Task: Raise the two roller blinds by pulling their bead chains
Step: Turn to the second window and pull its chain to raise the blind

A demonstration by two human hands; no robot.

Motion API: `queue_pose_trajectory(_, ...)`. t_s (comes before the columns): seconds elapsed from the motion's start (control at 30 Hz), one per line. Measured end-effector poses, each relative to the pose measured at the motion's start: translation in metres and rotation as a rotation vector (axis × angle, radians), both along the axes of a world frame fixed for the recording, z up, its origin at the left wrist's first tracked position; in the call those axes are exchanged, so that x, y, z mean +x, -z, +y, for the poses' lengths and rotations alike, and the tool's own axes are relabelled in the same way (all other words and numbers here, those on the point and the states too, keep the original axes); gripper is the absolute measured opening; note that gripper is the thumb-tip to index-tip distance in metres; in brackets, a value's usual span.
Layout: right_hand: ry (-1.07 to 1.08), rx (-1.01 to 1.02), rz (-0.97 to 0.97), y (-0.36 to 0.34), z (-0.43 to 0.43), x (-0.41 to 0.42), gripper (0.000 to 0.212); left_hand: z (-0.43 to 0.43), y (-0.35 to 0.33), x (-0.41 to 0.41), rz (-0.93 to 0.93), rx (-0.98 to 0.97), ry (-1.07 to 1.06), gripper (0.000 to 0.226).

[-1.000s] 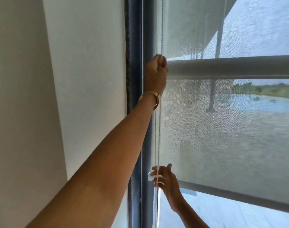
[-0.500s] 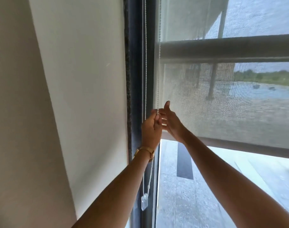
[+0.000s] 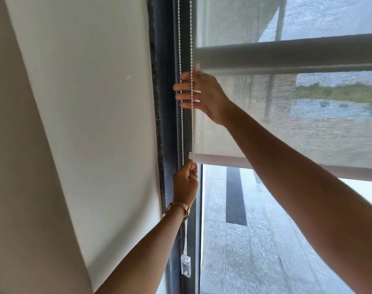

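Pulling hand over hand: left hand (image 3: pixel 185 183) now low at centre, pinching bead chain (image 3: pixel 192 49); right hand (image 3: pixel 199 93) now reaching above, fingers spread. Mesh blind's hem (image 3: pixel 219 159) risen, partway up.

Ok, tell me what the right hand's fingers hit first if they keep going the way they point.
Probably the dark window frame: the right hand points left past the bead chains, though depth is unclear.

My window frame (image 3: pixel 170 124) carries it all: two bead chains (image 3: pixel 180 49) hang along it, and the mesh blind (image 3: pixel 286 124) hangs just right of it.
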State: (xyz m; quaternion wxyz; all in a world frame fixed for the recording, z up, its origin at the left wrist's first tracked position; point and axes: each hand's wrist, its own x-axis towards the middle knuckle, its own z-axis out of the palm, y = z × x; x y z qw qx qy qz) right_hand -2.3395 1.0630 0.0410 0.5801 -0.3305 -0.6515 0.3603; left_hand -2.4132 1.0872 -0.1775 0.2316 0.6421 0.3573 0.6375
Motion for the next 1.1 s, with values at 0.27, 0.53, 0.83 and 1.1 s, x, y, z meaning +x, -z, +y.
queue_pose_trajectory(0.27,0.043,0.044,0.168,-0.054,0.002,-0.021,0.045,-0.004,0.021,-0.001,0.061,-0.009,0.007,0.034)
queue_pose_trajectory(0.53,0.066,0.170,0.197,-0.060,0.006,-0.027,0.032,-0.014,0.056,-0.012,0.136,-0.034,-0.018,0.049)
queue_pose_trajectory(0.83,0.091,0.194,0.165,0.012,0.017,-0.026,0.039,-0.019,0.120,-0.021,0.307,-0.145,-0.077,0.040)
queue_pose_trajectory(1.1,0.120,0.169,0.198,0.048,0.017,-0.025,0.039,-0.020,0.145,-0.014,0.325,-0.317,-0.033,0.040)
